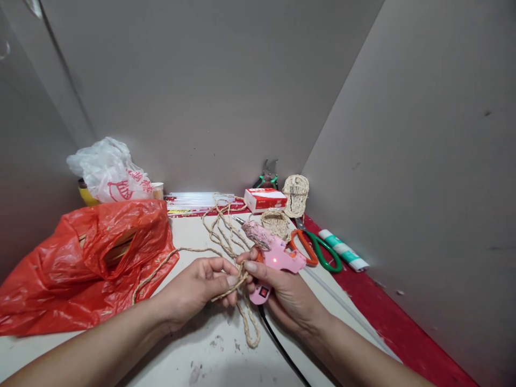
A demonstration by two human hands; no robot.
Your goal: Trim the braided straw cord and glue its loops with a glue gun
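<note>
My left hand (203, 282) pinches a braided straw cord (253, 339) between thumb and fingers, low over the white board. Close beside it, my right hand (284, 293) grips the same cord between thumb and fingertips. A short end of cord points left under the left hand, and a loop hangs below both hands. Just behind the right hand lies a pink glue gun (296, 262) with a glowing red light and a black cable. Part of its body is hidden by that hand. More cord trails in loose loops beyond the hands and off to the left.
A red plastic bag (52, 263) and a white bag (108, 172) stand left. Toward the back are glue sticks (201, 200), a red box (265, 201), pliers (269, 171) and coiled straw pieces (296, 196). Scissors (327, 257) and a green-white roll (344, 250) lie right, near the wall.
</note>
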